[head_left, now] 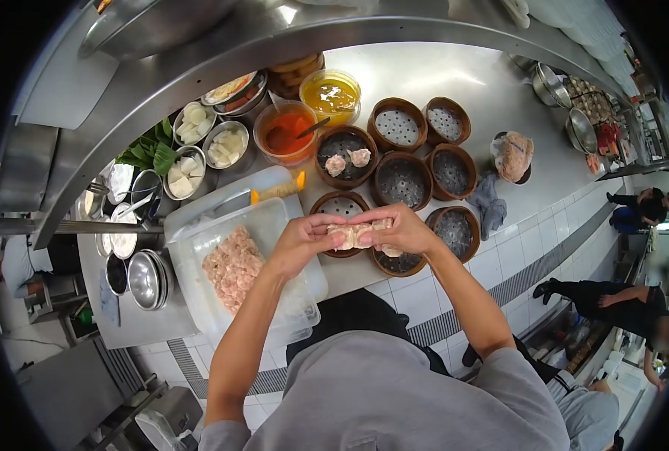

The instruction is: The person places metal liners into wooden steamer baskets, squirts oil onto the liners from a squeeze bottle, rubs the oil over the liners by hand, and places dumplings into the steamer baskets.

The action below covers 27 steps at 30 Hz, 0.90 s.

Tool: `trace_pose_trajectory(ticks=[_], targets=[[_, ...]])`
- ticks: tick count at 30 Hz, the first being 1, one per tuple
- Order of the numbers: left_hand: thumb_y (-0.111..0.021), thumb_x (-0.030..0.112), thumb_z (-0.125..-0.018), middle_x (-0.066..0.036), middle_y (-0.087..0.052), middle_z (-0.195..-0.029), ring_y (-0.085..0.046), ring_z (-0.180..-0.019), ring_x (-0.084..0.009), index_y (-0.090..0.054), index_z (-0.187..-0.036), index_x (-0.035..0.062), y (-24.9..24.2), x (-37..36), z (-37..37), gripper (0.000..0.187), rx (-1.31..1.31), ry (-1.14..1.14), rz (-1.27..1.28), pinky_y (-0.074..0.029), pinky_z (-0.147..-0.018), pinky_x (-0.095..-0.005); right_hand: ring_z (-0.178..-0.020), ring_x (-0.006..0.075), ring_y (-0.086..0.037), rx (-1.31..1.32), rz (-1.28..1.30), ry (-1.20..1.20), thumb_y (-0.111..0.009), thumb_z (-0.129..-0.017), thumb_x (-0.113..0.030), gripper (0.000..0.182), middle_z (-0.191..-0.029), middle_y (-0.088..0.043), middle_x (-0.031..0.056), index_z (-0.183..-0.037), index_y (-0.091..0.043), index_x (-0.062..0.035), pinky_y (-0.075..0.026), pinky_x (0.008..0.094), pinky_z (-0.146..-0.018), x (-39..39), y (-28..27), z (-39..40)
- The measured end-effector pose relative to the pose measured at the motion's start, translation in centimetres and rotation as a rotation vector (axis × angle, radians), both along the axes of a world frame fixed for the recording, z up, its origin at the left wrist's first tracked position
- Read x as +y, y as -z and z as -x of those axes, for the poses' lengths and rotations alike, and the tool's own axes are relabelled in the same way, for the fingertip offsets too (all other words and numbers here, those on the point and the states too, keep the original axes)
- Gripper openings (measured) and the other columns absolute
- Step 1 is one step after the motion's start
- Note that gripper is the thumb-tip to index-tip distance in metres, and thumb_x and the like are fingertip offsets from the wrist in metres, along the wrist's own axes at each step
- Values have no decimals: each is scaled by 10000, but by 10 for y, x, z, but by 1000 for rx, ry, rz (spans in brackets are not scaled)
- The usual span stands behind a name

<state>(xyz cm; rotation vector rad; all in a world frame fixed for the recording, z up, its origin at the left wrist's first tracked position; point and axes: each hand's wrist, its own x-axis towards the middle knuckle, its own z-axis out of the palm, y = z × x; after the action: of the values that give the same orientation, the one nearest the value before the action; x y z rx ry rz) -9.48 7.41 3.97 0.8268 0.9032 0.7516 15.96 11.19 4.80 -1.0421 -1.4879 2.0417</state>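
Both my hands meet over the front of the counter, with pale pink dumplings (360, 234) between their fingers. My left hand (306, 242) pinches the left end of them, thumb below and fingers above. The right end is held by my right hand (404, 229), fingers closed round it. Beneath my hands is a round steamer basket (339, 197); just behind, another basket (347, 180) holds two dumplings (348, 161). Left of my left hand, a clear plastic tub (274, 301) contains a heap of pink minced or chopped meat (233, 269).
More steamer baskets (403, 182) stand behind and right of my hands. Sauce tubs (284, 131) and bowls of white pieces (227, 145) stand back left. A grey cloth (488, 207) lies right, beside a bag of meat (513, 156). Other people (627, 301) are at the far right.
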Motion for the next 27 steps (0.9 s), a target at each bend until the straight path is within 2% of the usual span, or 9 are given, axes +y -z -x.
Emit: trace_pose_trajectory(ticks=[11, 13, 14, 15, 16, 18, 19, 21, 27], targets=[[-752, 75, -925, -118, -734, -1123, -690, -1016, -136, -629, -1301, -38, 7, 1, -1, 412, -94, -15, 35, -539, -915, -275, -709, 46, -609, 45, 59, 37, -825, -872, -129, 382, -983, -744, 31, -1234, -734, -46, -527, 226, -614, -3, -7, -3], [-755, 79, -920, -117, -735, -1125, -688, -1016, -129, -630, -1303, -35, 5, 1, -4, 419, -96, -45, 21, -537, -908, -273, -747, 131, -690, -174, -53, 29, -842, -854, -197, 415, -1012, -768, 75, -1221, -732, -37, -561, 272, -686, 0, -14, 1], [-761, 95, -908, -119, -739, -1132, -701, -1008, -157, -631, -1312, -13, 5, -1, -9, 438, 130, -85, -129, -537, -905, -282, -747, 131, -690, -174, -55, 30, -842, -854, -197, 415, -1012, -768, 75, -1221, -732, -37, -561, 272, -686, -1, -15, 4], [-767, 110, -897, -121, -744, -1139, -713, -1000, -185, -631, -1321, 9, -1, -1, -15, 457, 355, -125, -277, -536, -901, -290, -815, 204, -717, -303, -329, 110, -838, -847, -225, 430, -1041, -766, 108, -1219, -728, -39, -569, 306, -746, -4, -16, 9], [-767, 110, -897, -121, -744, -1139, -713, -1000, -185, -631, -1321, 9, -6, 1, -20, 457, 355, -128, -278, -536, -901, -290, -882, 277, -745, -428, -607, 188, -834, -840, -253, 445, -1070, -765, 141, -1216, -724, -41, -578, 339, -805, -4, -17, 12], [-764, 126, -860, -127, -732, -1137, -694, -1039, -282, -641, -1300, 53, -21, 8, -25, 463, 660, -202, -538, -522, -931, -356, -948, 320, -728, -504, -679, 262, -823, -838, -266, 445, -1093, -750, 160, -1212, -722, -47, -570, 367, -850, -1, -23, 15], [-764, 126, -860, -127, -732, -1137, -694, -1039, -282, -641, -1300, 53, -23, 15, -26, 463, 663, -206, -539, -522, -931, -356, -1013, 363, -712, -582, -749, 341, -813, -835, -279, 446, -1116, -735, 180, -1208, -721, -52, -562, 395, -894, 1, -24, 16], [-760, 126, -834, -147, -700, -1152, -629, -1100, -369, -653, -1246, 62, -23, 40, -28, 430, 866, -316, -783, -494, -974, -426, -1028, 360, -706, -655, -823, 370, -807, -820, -292, 440, -1125, -740, 161, -1199, -723, -83, -561, 422, -898, 29, -20, 10], [-723, 107, -833, -183, -676, -1146, -592, -1139, -372, -594, -1217, 41, 42, 135, -39, 411, 1029, -271, -1070, -495, -959, -481, -1000, 349, -706, -690, -866, 223, -784, -821, -275, 436, -1099, -747, 132, -1214, -700, -106, -560, 448, -868, 130, 21, 12]])
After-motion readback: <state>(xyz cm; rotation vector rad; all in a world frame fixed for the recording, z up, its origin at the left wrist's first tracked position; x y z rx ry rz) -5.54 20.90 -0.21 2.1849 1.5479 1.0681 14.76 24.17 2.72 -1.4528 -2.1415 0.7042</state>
